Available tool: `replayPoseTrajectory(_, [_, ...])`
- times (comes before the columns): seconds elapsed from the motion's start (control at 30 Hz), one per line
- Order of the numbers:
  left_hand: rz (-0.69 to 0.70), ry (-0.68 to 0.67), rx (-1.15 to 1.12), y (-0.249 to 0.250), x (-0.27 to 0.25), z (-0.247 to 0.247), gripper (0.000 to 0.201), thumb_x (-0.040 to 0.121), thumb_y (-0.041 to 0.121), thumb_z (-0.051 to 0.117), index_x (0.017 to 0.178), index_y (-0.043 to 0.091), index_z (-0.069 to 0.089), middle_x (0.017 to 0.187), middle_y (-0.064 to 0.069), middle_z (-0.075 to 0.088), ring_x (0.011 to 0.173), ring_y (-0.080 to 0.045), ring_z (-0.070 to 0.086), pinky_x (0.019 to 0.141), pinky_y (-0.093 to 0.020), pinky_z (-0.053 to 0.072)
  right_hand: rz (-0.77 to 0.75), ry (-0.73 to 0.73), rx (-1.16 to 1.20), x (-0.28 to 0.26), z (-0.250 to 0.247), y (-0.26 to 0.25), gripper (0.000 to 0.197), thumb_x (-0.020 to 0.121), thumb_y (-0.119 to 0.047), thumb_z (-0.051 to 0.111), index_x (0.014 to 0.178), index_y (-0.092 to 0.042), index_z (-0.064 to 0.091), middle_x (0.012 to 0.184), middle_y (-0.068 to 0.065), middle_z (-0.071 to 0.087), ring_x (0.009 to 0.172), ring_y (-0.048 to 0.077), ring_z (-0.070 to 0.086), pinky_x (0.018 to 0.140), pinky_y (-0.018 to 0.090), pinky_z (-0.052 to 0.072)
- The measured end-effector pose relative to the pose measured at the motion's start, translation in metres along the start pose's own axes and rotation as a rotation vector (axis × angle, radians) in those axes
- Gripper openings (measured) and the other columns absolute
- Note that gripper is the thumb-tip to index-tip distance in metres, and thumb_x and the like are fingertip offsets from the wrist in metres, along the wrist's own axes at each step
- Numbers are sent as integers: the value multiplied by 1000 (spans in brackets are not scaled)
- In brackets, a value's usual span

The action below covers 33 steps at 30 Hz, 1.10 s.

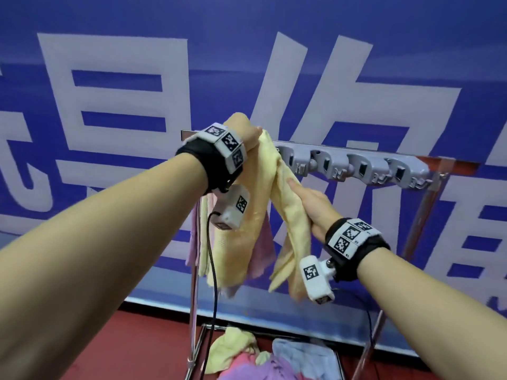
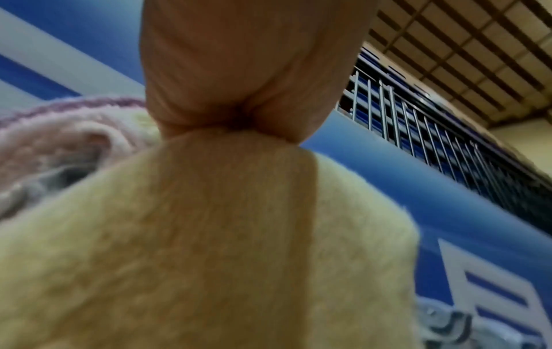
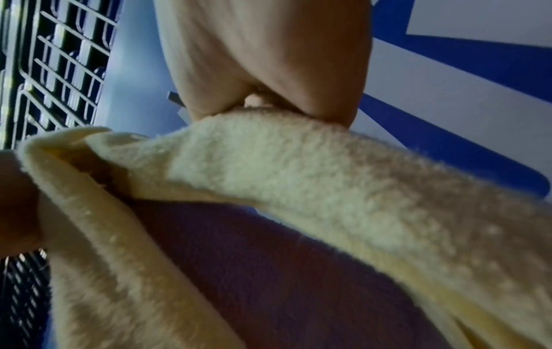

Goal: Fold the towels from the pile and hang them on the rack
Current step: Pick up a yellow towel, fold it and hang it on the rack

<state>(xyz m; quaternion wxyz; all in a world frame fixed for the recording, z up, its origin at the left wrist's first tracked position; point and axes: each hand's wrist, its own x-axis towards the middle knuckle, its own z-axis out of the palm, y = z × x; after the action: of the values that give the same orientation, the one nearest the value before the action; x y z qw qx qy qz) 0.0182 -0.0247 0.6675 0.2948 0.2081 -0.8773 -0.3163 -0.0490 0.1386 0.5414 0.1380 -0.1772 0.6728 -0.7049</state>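
Observation:
A yellow towel [image 1: 247, 215] hangs in two drooping halves at the left end of the grey rack [image 1: 356, 167]. My left hand [image 1: 251, 138] grips its bunched top just above the rack; the left wrist view shows that hand [image 2: 239, 82] closed on the yellow towel [image 2: 209, 236]. My right hand [image 1: 310, 204] holds the right half of the towel lower down, fingers along the cloth. In the right wrist view that hand [image 3: 269, 70] clasps the yellow towel [image 3: 298, 170]. A pink towel [image 1: 263, 250] hangs behind the yellow one.
The rack's grey hook strip runs right, with several bare clips [image 1: 400, 171]. A pile of towels [image 1: 263, 360], yellow, pink, purple and pale blue, lies on the red floor [image 1: 137, 338] below. A blue banner with white characters [image 1: 109, 105] stands close behind the rack.

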Motion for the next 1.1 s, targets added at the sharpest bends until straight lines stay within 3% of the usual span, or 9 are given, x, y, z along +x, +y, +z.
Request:
replayPoseTrajectory(0.1, [11,70,244,3,-1,10,23,101,17,51,81,6,52,104,-14,64,98,-33,61,73,-32,38,27,9,-1,15,2,0,38,92,-42,74,110,-8,75,100,9,80,96,24,76,83,33,61])
replayPoseTrajectory(0.27, [152,18,441,-10,-10,20,29,96,0,36,125,2,39,97,-16,55,87,-35,53,72,-42,38,138,-73,-192,31,-3,5,57,83,-57,77,116,-10,73,98,5,80,93,22,77,84,36,61])
replayPoseTrajectory(0.47, [211,-95,601,-11,-3,15,31,92,0,46,118,8,60,118,-15,64,103,-36,61,78,-39,46,158,-49,-349,33,-7,-1,61,83,-62,72,112,-9,72,97,6,80,90,23,76,83,36,60])
replayPoseTrajectory(0.57, [177,-115,677,-6,-5,17,28,88,0,51,111,8,66,114,-15,67,90,-35,59,72,-38,44,108,-2,-442,29,-2,-5,46,93,-52,66,97,-6,66,90,7,73,82,22,70,82,35,57])
replayPoseTrajectory(0.63, [142,-96,668,-6,-8,16,28,91,2,50,112,9,67,114,-16,67,91,-36,59,70,-40,43,55,-6,-527,25,5,-7,41,96,-50,62,84,-11,59,77,6,62,72,22,61,75,38,59])
replayPoseTrajectory(0.7, [125,-68,633,-8,-17,12,28,96,6,47,117,8,66,115,-16,67,95,-35,60,66,-40,40,-17,-18,-554,24,11,-4,31,95,-44,64,85,-15,58,79,7,54,78,21,54,91,43,59])
replayPoseTrajectory(0.8, [177,2,507,-16,-34,15,28,102,18,41,112,7,65,114,-16,66,92,-33,56,73,-38,41,-172,40,-460,24,17,-4,9,93,-19,64,99,-19,71,92,-2,69,93,19,63,90,35,56])
replayPoseTrajectory(0.93, [194,35,360,-33,-57,34,40,105,38,33,106,11,61,103,-15,66,94,-36,61,72,-37,37,-237,24,-293,13,26,-9,15,94,-11,63,95,-22,74,100,2,76,96,17,69,88,40,61])
replayPoseTrajectory(1.1, [230,127,152,-49,-73,47,44,101,45,44,133,16,40,110,-11,69,102,-35,64,76,-37,39,-251,-125,-161,4,33,-11,25,107,-20,48,100,-11,70,82,1,73,78,15,69,70,31,60])
